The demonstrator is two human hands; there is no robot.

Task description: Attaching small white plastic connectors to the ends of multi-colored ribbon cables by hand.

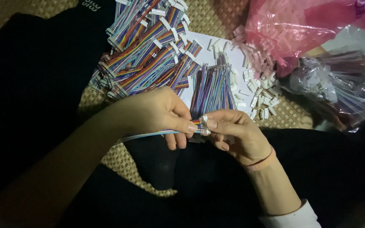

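Pinching a flat multicoloured ribbon cable (157, 134) near its end, the left hand (157, 114) is keeping its grip clenched on the wires between thumb and fingertips, while the free length of the cable is trailing away to the left across the forearm. The right hand (233, 133) is meeting it from the other side, its grip grasping a small white connector housing (205, 125) at the cable's tip; thumb and forefinger are touching the housing, and the two hands are almost touching each other. A pink band (260, 162) is circling the right wrist. Both hands are hovering above the person's dark-clothed lap, over a woven mat (123, 158).

Just beyond the hands, a loose bundle of cut cables (212, 88) is lying on a white sheet (210, 52). A larger heap of cables already fitted with connectors (148, 46) is spreading to the upper left. Loose white housings (260, 88) are lying scattered to the right of the bundle, beside a pink plastic bag (292, 29) and a clear bag holding more cables (339, 84).
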